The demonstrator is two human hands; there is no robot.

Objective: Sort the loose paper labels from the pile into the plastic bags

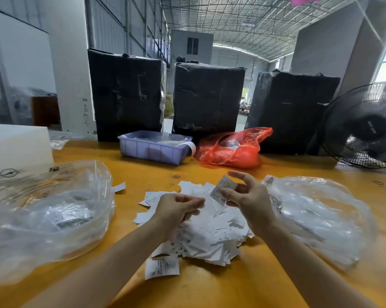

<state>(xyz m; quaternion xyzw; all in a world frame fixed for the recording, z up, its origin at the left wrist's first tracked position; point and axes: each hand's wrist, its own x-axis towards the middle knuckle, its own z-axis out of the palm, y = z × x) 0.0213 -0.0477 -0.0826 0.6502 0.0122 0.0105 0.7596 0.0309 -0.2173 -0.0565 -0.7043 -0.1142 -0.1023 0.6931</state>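
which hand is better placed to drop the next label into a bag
Right. The right hand already pinches a label and sits beside the right bag. The left hand hangs curled over the pile, apparently holding nothing.

We have a single wide-angle view, worn on the head, looking forward and down over the yellow table (pixel 143 174). Our two forearms reach in from the bottom edge, close to the lens. The near tabletop fills the lower half; farther off, black wrapped bales (pixel 125 94) and the warehouse roof curve across the top.
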